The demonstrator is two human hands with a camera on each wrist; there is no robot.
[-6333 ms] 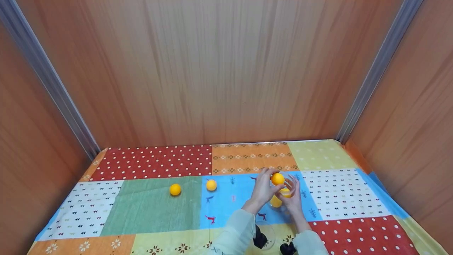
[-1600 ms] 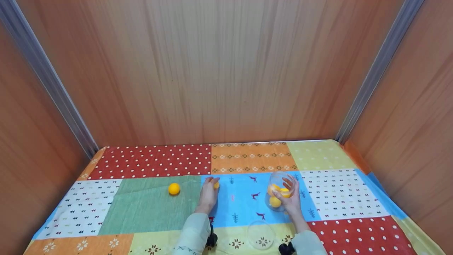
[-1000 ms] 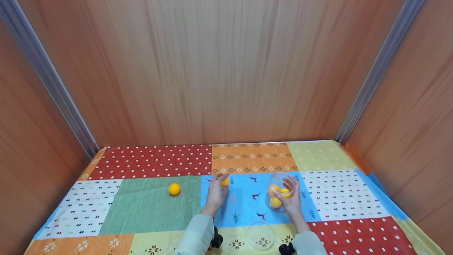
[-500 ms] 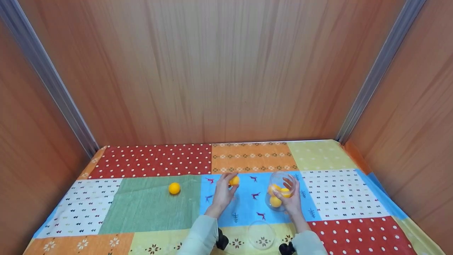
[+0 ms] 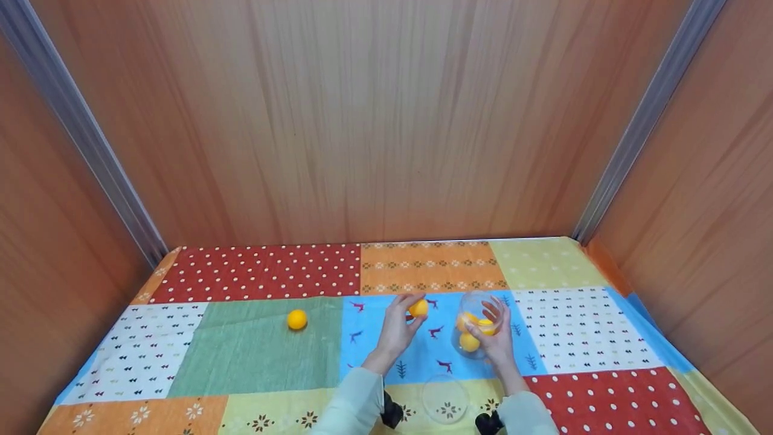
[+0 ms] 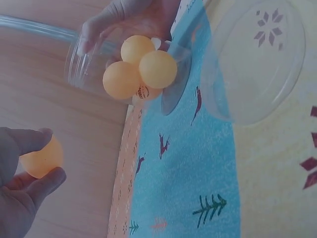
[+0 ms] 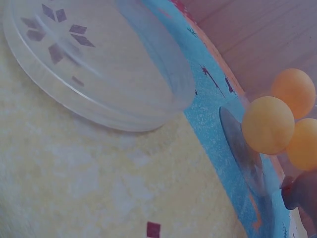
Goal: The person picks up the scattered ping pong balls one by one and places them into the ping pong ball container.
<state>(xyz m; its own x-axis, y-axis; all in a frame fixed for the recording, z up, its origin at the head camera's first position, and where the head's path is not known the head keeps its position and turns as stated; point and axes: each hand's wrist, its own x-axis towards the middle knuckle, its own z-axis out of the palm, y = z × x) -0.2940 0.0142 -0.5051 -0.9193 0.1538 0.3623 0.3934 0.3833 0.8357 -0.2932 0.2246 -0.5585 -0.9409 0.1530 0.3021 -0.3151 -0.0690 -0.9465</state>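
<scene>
My left hand (image 5: 395, 331) pinches an orange ping-pong ball (image 5: 418, 308) between thumb and fingers, raised over the blue patch. To its right stands a clear plastic jar (image 5: 471, 300), its mouth uncovered, with my right hand (image 5: 499, 339) wrapped round its side. Several orange ping-pong balls (image 6: 158, 69) lie at the bottom of the jar in the left wrist view. Between the held ball and the jar there is a gap. In the right wrist view, only a dark fingertip (image 7: 296, 193) of the right hand shows beside the jar's balls.
One more ping-pong ball (image 5: 296, 319) rests on the green patch to the left. A clear round lid (image 5: 445, 399) lies flat on the patchwork cloth (image 5: 272, 356) near the front, between both forearms. Wooden panels (image 5: 386, 121) rise behind and at both sides.
My left hand brought one ball to the jar's mouth earlier, then took another from the blue patch's left side and has carried it right toward the jar. The right hand keeps its hold.
</scene>
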